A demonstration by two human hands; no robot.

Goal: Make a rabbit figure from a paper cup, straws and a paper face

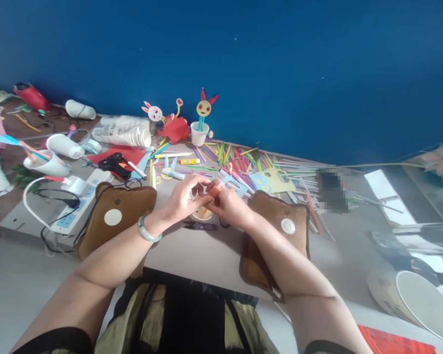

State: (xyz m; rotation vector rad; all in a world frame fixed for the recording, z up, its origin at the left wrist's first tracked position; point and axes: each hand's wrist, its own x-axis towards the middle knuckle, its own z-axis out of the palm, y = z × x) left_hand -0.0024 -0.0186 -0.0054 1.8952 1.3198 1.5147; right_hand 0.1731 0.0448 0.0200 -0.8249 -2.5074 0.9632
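Note:
My left hand (186,196) and my right hand (227,202) meet at the middle of the table, fingertips pinched together. Between them shows a small orange piece (216,188), too blurred to name its kind. Both hands are closed on it as far as I can see. Just under the hands, partly covered by them, is a round pale item (202,214) with orange on it. Dark thread snips (200,225) lie flat in front of it. A brown cushion (123,209) sits beneath my left forearm, and another brown cushion (278,221) beneath my right.
Behind the hands lie many coloured sticks (225,152), a glue stick (190,161) and cut paper (273,180). A white cup (200,133) holds a red-eared figure. To the left are stacked paper cups (123,135), a black glue gun (115,165) and a power strip (77,209) with cables.

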